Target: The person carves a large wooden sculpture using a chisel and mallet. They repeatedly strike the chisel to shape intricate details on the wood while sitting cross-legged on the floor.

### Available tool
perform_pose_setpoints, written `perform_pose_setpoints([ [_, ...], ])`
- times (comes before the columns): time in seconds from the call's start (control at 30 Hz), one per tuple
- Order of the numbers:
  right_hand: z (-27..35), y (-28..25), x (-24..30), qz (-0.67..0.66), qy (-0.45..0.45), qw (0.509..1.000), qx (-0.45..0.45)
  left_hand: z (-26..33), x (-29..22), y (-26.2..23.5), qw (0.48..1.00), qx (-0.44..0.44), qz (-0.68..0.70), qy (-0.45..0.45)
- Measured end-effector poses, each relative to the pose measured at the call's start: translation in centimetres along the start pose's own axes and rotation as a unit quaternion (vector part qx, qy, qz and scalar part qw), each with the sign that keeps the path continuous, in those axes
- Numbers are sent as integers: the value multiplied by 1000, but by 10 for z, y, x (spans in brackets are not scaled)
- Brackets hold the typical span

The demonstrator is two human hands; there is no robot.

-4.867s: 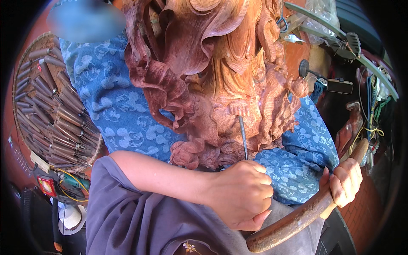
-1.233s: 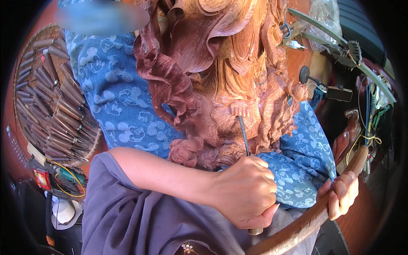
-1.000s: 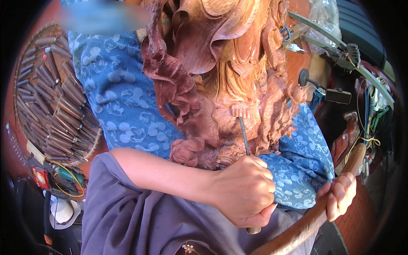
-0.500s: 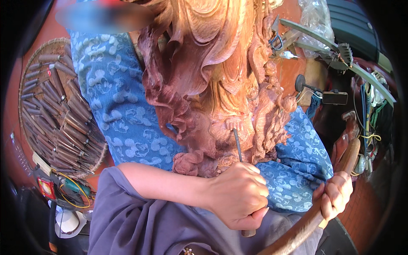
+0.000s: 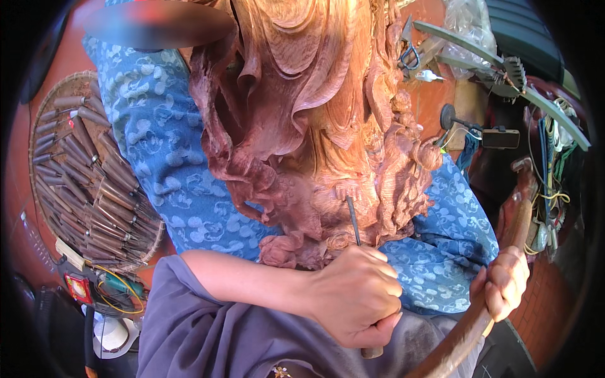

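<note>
Gripping a chisel point(image 5: 354, 222), left hand point(image 5: 358, 296) fingers curled tight, right hand point(image 5: 501, 285) fingers wrapping a curved stick point(image 5: 464, 334), steeper than earlier

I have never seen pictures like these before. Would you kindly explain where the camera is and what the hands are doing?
There is no robot here: these are a person's bare hands. The camera sits on the person's head and looks down through a very wide lens, so edges bend and corners go dark. Left in the picture is the person's left.

The left hand grips a chisel, its tip at the carved toes of a large reddish-brown wood carving. The right hand grips a curved wooden stick.

Blue patterned cloth shows on both sides of the carving. At the left, a round woven basket holds many wooden-handled tools.
</note>
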State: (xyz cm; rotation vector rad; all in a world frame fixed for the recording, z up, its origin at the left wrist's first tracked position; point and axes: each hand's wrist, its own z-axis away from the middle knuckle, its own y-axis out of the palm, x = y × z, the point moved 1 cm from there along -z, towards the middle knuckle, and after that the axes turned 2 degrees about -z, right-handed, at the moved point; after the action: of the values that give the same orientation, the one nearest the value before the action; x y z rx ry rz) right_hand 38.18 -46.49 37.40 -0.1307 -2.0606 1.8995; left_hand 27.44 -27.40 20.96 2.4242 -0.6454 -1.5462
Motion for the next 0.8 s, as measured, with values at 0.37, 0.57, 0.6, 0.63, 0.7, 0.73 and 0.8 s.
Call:
perform_pose_setpoints([
  [0.37,-14,-3,-4,41,50,997,39,-11,-6,-13,997,-19,55,-43],
  [0.57,-15,4,-15,-31,50,998,16,-6,-15,-4,999,-22,42,-24],
  [0.6,-14,3,-17,-18,60,998,22,-3,-18,-1,999,-12,43,-16],
  [0.63,-14,2,-18,-4,68,997,27,-1,-17,5,998,-53,13,-11],
  [0.7,-17,2,-16,-10,59,997,41,-1,-11,12,996,-84,-20,-7],
  [0.73,-18,3,-15,-13,55,997,47,-2,-11,9,997,-75,-24,-6],
  [0.8,-21,5,-13,-17,53,997,57,4,-13,-6,999,43,30,-8],
])
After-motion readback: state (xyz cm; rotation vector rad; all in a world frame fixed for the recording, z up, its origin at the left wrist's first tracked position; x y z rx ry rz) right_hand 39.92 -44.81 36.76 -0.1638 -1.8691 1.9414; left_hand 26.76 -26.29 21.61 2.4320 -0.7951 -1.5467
